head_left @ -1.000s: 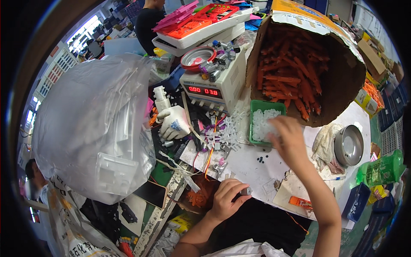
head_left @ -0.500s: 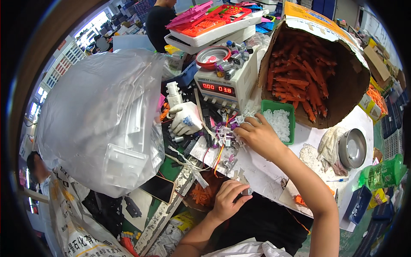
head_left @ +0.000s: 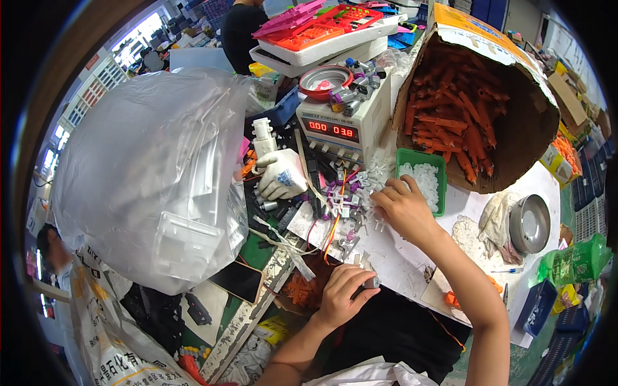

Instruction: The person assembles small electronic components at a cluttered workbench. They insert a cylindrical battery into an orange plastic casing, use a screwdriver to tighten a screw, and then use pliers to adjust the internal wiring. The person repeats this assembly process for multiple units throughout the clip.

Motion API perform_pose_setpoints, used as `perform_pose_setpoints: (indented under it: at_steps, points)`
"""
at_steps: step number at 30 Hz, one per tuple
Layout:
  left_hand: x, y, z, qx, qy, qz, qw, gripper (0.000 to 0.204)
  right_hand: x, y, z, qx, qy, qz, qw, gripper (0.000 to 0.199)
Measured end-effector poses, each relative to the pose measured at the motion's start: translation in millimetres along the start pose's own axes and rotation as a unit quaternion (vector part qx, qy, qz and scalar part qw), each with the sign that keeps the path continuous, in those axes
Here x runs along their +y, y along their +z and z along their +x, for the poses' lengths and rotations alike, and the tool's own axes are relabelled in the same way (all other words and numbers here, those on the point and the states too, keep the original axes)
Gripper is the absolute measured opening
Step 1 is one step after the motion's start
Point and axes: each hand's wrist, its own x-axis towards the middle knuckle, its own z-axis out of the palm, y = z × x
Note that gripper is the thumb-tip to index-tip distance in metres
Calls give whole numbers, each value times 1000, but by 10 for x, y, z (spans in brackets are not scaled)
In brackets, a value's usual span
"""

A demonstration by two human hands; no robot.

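Observation:
My left hand is closed around a small grey motor, whose end sticks out between thumb and fingers, just off the table's front edge. Most of the motor is hidden by the fingers. Farther right, my right hand reaches down with bent, slightly parted fingers over loose small white plastic parts; I see nothing held in it. Right behind this hand stands a green tray filled with small white pieces. To its left lies a heap of small purple and silver parts with red and yellow wires.
A power supply with a red display stands behind the heap. An open carton of orange parts leans at the back right. A large clear plastic bag fills the left. A white glove, a phone and a metal bowl lie around.
My right hand has shifted right and slightly nearer, off the purple parts to the white ones. My left hand stays in place, holding the motor. The whole view has shifted slightly.

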Motion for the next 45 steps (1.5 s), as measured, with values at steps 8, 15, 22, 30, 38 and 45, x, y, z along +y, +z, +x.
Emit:
perform_pose_setpoints:
  at_steps: [8, 15, 22, 30, 38, 45]
  points:
    - [11, 13, 11, -4, -2, -2, 1000, 29, 79, 123, 150, 3, -10, -14, 1000, 18]
    - [42, -5, -12, -4, -21, -10, 1000, 32, -409, -535, 201, 135, -125, 32, 982, 25]
    - [195, 117, -24, -20, 14, -2, 1000, 29, -1378, -1699, -76, 229, -376, 94, 893, 22]
    - [493, 150, -143, -32, 34, -3, 999, 31, -1523, -1955, -758, 333, -177, 82, 923, 7]
    - [916, 400, -233, -54, 86, -51, 993, 31, -1297, -2307, -2057, 361, 80, 162, 915, 25]
    - [1427, 875, -339, -81, 160, -85, 980, 39, -1387, -1739, -2644, 209, 322, 178, 906, 23]
